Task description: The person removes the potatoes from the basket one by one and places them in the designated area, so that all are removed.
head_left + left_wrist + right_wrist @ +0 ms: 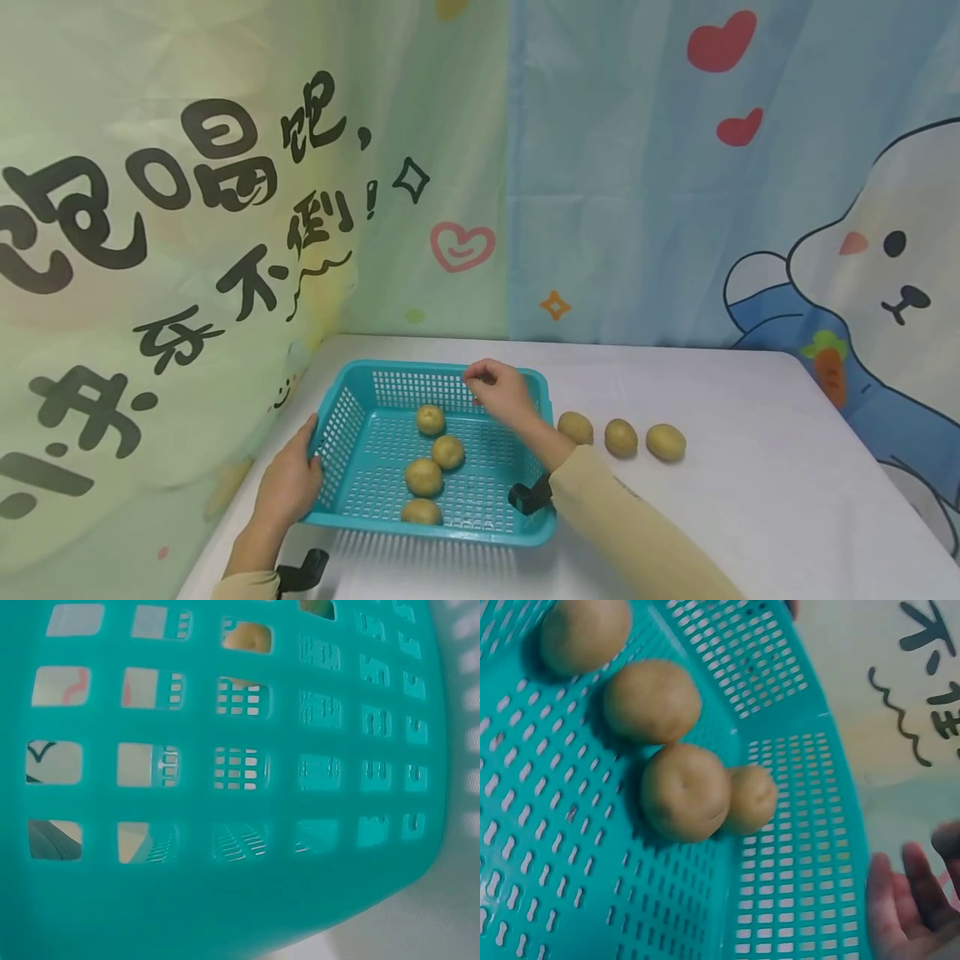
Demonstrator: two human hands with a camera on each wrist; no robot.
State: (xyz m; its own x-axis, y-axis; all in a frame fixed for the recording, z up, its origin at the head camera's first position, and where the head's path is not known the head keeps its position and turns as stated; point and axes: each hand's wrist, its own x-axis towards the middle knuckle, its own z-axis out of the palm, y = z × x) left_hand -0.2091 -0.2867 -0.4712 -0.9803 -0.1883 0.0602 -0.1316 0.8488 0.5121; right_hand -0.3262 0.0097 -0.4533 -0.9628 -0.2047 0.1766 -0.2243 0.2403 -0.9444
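A turquoise plastic basket (352, 523) with perforated walls stands on the table, several potatoes (423, 477) lying on its floor. My left hand (291, 479) grips its left rim, thumb over the inner side. The left wrist view is filled by the basket's outer wall (195, 900). Above the back right part of the basket is my right hand (501, 392), its fingers loosely bent with nothing between them. The right wrist view shows its spread fingers (885, 904) past the basket wall, and potatoes (686, 793) grouped inside.
Three more potatoes lie in a row right of the basket: one close by its wall (575, 427), a middle one (621, 438) and a right one (666, 442). The white table (765, 483) extends further right. A printed curtain (615, 208) hangs behind it.
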